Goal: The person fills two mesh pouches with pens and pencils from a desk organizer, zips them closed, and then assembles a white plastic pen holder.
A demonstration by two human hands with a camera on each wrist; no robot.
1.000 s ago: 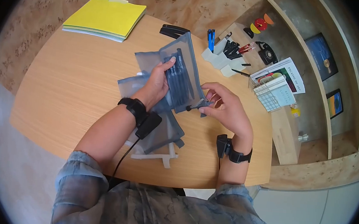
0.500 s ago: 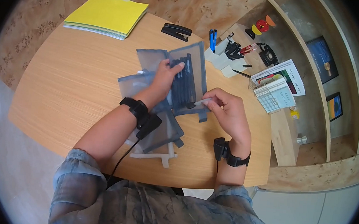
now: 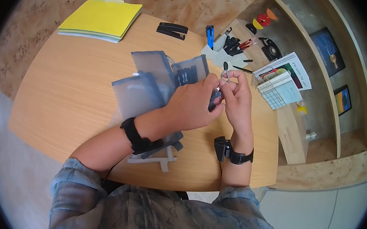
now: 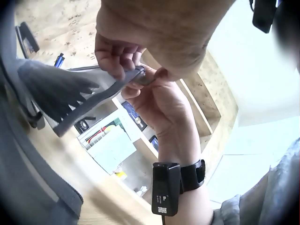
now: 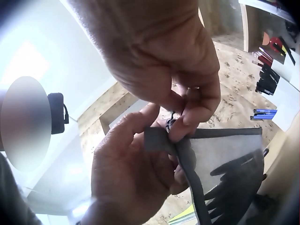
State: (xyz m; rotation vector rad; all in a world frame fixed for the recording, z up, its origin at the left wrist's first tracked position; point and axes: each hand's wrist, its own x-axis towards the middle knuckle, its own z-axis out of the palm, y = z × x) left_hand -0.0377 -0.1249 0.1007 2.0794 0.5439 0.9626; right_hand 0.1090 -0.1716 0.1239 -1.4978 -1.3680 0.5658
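A grey mesh zip pouch (image 3: 191,67) with several black pens inside is held up at one corner. My left hand (image 3: 193,103) grips that corner, and in the right wrist view the left-hand fingers (image 5: 176,176) curl round its edge. My right hand (image 3: 239,102) pinches the zipper pull (image 3: 225,67), a small loop with a black end, right beside the left hand. Dark pens show through the mesh pouch (image 4: 61,91) in the left wrist view. Two more grey pouches (image 3: 135,95) lie under and left of it.
A white-trimmed pouch (image 3: 156,160) lies near the table's front edge. Farther back are a yellow folder stack (image 3: 100,19), a black stapler (image 3: 172,30) and a white pen holder (image 3: 220,57). Books in a wire rack (image 3: 275,93) stand at the right.
My left hand has moved from the pouch's middle to its right corner, turning over as it went. The right hand has risen slightly with the zipper pull. The pouch has tilted.
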